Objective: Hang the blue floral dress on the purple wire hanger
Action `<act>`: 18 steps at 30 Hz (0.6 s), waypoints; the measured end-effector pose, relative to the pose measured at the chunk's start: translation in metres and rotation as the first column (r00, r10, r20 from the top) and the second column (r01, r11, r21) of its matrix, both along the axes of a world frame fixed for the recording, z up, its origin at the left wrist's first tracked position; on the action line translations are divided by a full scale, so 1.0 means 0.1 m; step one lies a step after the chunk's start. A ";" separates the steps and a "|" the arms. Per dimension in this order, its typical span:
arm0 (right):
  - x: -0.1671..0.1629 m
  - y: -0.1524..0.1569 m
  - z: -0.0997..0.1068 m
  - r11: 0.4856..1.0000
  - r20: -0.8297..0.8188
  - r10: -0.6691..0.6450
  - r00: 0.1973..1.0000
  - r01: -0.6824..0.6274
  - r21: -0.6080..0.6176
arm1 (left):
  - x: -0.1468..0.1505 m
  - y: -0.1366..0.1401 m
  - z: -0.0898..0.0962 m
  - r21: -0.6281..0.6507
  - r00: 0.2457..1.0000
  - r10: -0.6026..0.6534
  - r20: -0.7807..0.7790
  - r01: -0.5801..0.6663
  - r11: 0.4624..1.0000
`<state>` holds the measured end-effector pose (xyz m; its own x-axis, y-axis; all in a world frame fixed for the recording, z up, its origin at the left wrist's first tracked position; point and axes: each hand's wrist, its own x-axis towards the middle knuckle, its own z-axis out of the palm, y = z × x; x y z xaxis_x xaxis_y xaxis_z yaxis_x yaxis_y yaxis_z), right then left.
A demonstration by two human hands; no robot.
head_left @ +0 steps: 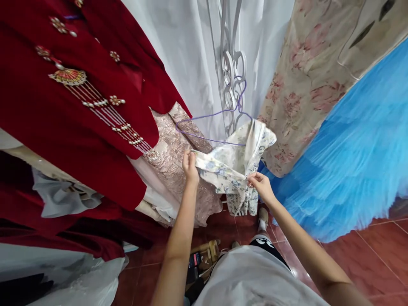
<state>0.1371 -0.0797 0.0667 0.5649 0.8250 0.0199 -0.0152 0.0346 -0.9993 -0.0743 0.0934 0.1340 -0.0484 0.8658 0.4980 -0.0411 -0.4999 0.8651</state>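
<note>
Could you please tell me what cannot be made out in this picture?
In the head view:
Exact spot pinched on the held garment: covered by the right hand.
Top of the red gown: cut off by the upper edge.
Rest of the blue skirt: cut off by the right edge.
Markings on the black packet: too small.

Light is soft, and edges look stretched.

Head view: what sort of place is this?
Probably a dress shop or costume wardrobe: a beaded red garment and a layered blue skirt flank the white floral garment in hand, beside a purple hanger.
</note>
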 end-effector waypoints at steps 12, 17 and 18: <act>-0.09 -0.29 0.33 0.868 0.357 0.496 0.791 -0.465 -0.175 | 0.53 -1.04 -0.44 -0.319 0.675 -0.696 -0.244 0.622 0.715; 0.41 -0.65 0.47 0.967 0.580 0.227 0.783 -0.250 -0.041 | 0.16 -1.10 -0.86 -0.520 0.433 -0.852 -0.294 0.676 0.522; 0.51 -0.71 0.50 0.983 0.614 0.143 0.776 -0.183 0.002 | 0.08 -1.10 -0.93 -0.536 0.435 -0.841 -0.322 0.648 0.541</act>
<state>0.1877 -0.1508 0.1167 0.2754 0.8896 0.3642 0.5848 0.1457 -0.7980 -0.0666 -0.0169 0.0408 0.8516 0.5208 -0.0601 0.1988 -0.2147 0.9562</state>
